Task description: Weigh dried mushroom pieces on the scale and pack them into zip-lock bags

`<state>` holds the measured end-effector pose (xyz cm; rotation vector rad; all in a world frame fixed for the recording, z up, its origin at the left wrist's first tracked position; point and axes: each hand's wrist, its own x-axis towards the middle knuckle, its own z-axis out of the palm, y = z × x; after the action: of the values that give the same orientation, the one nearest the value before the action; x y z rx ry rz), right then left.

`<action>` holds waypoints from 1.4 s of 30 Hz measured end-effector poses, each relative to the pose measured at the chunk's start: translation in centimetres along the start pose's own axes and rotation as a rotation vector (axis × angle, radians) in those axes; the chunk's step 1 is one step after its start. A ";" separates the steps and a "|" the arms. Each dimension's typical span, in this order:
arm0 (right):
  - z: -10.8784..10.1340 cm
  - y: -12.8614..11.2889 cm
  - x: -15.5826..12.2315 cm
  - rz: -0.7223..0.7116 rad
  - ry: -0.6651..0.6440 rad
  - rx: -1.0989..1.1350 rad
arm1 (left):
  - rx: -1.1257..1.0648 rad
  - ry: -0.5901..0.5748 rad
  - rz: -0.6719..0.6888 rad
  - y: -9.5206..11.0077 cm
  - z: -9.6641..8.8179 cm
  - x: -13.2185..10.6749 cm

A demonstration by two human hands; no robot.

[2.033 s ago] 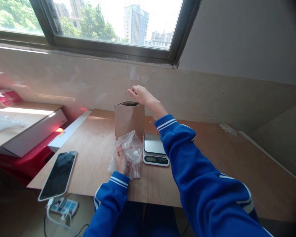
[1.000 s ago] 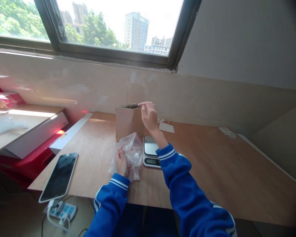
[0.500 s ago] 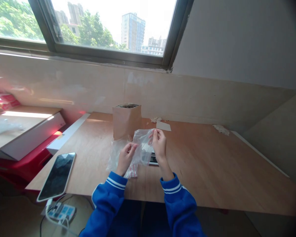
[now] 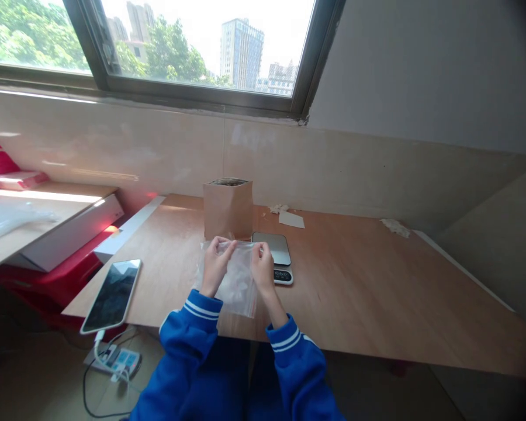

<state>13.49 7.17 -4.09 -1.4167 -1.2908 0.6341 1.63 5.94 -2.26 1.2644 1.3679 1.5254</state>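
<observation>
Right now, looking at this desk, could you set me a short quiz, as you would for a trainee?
1. True or false: the paper bag is open at the top.
2. What do the left hand and right hand hold? A) a cup B) a clear plastic bag C) scissors
3. Fill in: seen from here, the phone lies to the ___ of the scale.

Key: 1 true; 2 B; 3 left.

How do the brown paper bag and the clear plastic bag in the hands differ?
The paper bag is brown and opaque; the plastic bag is see-through. The paper bag stands upright on the table, while the plastic bag is pinched near its top by the left hand and right hand. The paper bag is farther from the person than the plastic bag. Both are bags.
</observation>
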 end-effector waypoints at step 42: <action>-16.7 12.8 0.4 0.140 0.127 -0.204 | 0.992 -0.401 0.296 -2.9 -1.6 0.3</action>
<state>33.13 3.73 -10.89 -1.6985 -1.1892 0.5062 -0.23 6.29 -5.00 2.2953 1.7585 0.6240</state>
